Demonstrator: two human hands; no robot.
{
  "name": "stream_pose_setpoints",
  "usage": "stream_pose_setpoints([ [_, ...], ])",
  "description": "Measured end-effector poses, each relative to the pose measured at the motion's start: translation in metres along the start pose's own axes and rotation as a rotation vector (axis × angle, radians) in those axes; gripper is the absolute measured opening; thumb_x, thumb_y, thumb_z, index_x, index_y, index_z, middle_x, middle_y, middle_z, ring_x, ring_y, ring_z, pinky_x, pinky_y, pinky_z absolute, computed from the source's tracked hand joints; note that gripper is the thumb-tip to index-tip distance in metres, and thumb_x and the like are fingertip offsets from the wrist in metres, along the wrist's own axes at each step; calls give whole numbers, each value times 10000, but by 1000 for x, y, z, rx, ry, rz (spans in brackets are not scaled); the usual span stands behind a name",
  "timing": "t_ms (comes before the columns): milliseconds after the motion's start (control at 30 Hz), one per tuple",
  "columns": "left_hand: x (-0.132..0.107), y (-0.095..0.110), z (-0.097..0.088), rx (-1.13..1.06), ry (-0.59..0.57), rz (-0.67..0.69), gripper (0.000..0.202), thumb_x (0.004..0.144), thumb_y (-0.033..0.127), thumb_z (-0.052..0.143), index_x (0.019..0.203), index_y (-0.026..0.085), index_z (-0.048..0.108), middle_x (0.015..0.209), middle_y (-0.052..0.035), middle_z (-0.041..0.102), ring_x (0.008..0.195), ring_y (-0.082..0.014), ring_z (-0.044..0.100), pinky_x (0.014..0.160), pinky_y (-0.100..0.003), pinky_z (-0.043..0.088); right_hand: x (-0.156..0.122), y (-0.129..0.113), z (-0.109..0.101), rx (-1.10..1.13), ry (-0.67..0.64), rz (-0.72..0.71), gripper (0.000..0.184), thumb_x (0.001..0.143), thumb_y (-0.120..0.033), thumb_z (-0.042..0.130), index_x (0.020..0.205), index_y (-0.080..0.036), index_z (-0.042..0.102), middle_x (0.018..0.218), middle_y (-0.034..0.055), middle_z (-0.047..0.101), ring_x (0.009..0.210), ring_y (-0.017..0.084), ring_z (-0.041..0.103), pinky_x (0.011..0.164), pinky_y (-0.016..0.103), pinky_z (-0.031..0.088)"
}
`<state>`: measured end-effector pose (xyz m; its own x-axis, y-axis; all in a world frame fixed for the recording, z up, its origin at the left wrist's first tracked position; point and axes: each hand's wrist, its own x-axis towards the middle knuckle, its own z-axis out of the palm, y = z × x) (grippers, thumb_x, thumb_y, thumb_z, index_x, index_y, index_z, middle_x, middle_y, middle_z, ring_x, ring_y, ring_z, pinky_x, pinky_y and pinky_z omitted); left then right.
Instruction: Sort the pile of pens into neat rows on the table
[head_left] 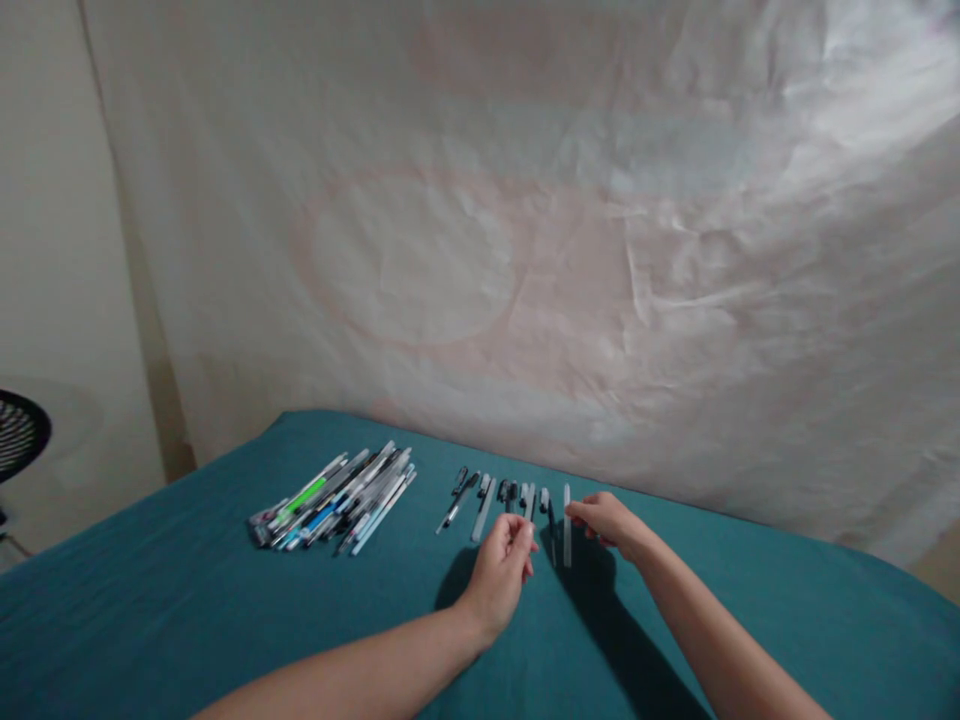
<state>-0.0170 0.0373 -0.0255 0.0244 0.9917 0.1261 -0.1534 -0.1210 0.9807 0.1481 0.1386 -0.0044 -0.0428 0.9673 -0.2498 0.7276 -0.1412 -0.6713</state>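
With finger and thumb, my right hand (609,522) pinches a pale, translucent pen (567,545), which points away from me at the right end of a row. My left hand (501,568) is closed, thumb against fingers, just in front of the row; what it holds, if anything, is too small to make out. A dark slim pen (553,535) lies between the hands, with a small cap (544,497) beside its far end. Further left in the row are a white pen (484,512) and a black-and-clear pen (457,505). My left hand partly covers the middle pens.
A heap of many pens (375,490), one bright green (301,497), lies on the left of the teal-covered table (360,620). A wrinkled pale sheet (480,250) hangs behind the table. Part of a black fan (21,435) shows at the left edge.
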Motion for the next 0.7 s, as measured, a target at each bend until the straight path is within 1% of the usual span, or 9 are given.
stream_pose_setpoints([
  [100, -1, 1, 0, 3, -3, 2, 286, 806, 436, 390, 869, 160, 433, 721, 21, 461, 531, -63, 421, 503, -200, 332, 10, 3, 8, -83, 4, 13, 238, 678, -312, 502, 524, -134, 533, 366, -20, 430, 295, 62, 334, 324, 195, 234],
  [233, 0, -1, 0, -7, -4, 6, 268, 811, 419, 388, 883, 164, 429, 723, 21, 463, 530, -64, 421, 487, -194, 324, 17, 2, 17, -188, 43, -2, 276, 683, -313, 522, 472, -135, 531, 365, 1, 455, 332, 84, 412, 367, 201, 279],
  [367, 2, -2, -2, -3, 15, -2, 250, 813, 397, 387, 892, 164, 430, 738, 14, 473, 536, -63, 433, 490, -188, 333, 13, -2, 16, -253, 68, -30, 314, 696, -353, 541, 467, -138, 545, 402, 26, 505, 426, 109, 505, 426, 194, 314],
  [500, 12, 2, -9, 55, 51, 40, 240, 816, 376, 377, 916, 162, 418, 765, -1, 493, 550, -65, 462, 507, -186, 363, 3, -1, 14, -293, 61, -69, 354, 712, -402, 533, 479, -137, 566, 429, 36, 528, 462, 122, 526, 445, 201, 314],
  [567, 21, 10, -18, 193, 39, 86, 235, 819, 362, 374, 936, 161, 412, 795, -15, 515, 572, -73, 491, 534, -194, 392, -2, 6, 14, -322, 48, -100, 382, 721, -433, 516, 487, -137, 576, 442, 39, 537, 459, 125, 525, 443, 206, 308],
  [600, 25, 16, -25, 320, 23, 113, 232, 820, 350, 380, 950, 161, 415, 815, -23, 528, 597, -80, 510, 560, -201, 407, -5, 11, 15, -337, 41, -117, 399, 727, -451, 504, 491, -138, 582, 451, 41, 542, 460, 126, 525, 442, 207, 306],
  [633, 30, 22, -32, 506, 15, 139, 229, 815, 337, 394, 961, 163, 427, 834, -27, 542, 632, -89, 526, 593, -209, 419, -8, 17, 15, -344, 31, -137, 418, 734, -470, 486, 500, -139, 590, 460, 43, 549, 462, 126, 527, 443, 208, 306],
  [700, 39, 36, -52, 981, 11, 155, 248, 791, 312, 449, 997, 175, 461, 881, -34, 569, 748, -115, 550, 689, -227, 424, -13, 30, 16, -325, -1, -164, 475, 762, -506, 418, 529, -139, 609, 480, 52, 564, 463, 130, 530, 446, 211, 311],
])
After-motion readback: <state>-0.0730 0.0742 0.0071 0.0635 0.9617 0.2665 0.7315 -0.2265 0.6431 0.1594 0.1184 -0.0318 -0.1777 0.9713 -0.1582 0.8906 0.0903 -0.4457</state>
